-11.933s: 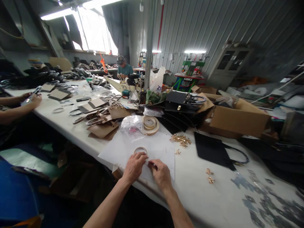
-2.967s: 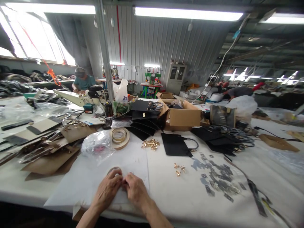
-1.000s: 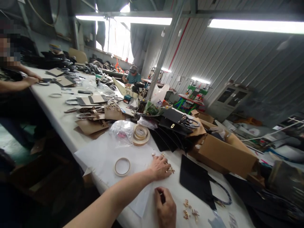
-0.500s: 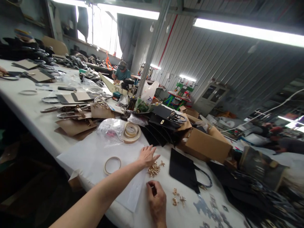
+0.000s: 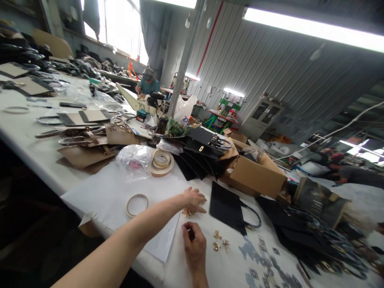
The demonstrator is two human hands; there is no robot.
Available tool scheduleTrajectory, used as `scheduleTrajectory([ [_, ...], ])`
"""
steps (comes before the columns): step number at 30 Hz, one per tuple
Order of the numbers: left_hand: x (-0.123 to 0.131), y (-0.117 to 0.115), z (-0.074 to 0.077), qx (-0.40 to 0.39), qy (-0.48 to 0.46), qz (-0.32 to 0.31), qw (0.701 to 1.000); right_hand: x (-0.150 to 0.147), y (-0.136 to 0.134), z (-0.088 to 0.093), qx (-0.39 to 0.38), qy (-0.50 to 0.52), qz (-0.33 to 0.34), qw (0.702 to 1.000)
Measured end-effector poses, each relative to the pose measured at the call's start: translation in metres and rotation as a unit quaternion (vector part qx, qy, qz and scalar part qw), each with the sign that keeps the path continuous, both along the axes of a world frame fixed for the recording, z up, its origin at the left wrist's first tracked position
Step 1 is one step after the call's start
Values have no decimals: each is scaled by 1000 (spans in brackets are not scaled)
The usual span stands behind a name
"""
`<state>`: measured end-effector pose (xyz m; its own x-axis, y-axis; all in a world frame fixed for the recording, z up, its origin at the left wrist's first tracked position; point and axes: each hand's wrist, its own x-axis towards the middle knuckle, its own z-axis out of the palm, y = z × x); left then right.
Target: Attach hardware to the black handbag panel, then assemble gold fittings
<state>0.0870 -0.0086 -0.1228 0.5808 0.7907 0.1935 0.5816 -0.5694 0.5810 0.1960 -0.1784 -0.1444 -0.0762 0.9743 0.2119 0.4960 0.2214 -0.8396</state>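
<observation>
My left hand [image 5: 193,198] reaches across the table with its fingers stretched out, palm down over a pile of small gold metal fittings [image 5: 187,213]. It covers much of the pile. Nearer to me, my right hand [image 5: 196,242] is curled closed with thumb and fingertips together; whatever it may hold is hidden. To its right lie a few more gold fittings [image 5: 216,245], apart from the pile. Beyond them rests a flat black bag piece [image 5: 226,208] with a looped handle.
White paper [image 5: 99,192] covers part of the table, with a tape roll [image 5: 137,205] on it. More tape rolls [image 5: 162,164] sit behind, beside a plastic bag [image 5: 133,160]. A cardboard box [image 5: 258,176] and black bag parts stand right. Flat metal plates [image 5: 264,262] lie front right. A person [image 5: 149,84] sits farther back.
My left hand has moved slightly right and lower, now covering more of the pile. My right hand stays curled near the same spot. The view has shifted a little.
</observation>
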Motion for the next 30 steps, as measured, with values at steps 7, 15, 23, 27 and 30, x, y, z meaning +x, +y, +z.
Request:
scheduleTrajectory([
  [7,-24,-19,7,29,-99,-38,994,4,-2,-1,-39,21,-3,999],
  [15,-74,-95,19,77,-95,146,982,11,0,2,-31,147,-96,984],
  [23,-55,-130,3,28,-10,192,981,13,3,5,-11,191,-114,975],
  [27,-48,-129,6,21,8,211,977,16,2,3,-3,229,-147,962],
  [30,-51,-133,5,9,-22,214,976,18,2,1,-21,294,-161,942],
])
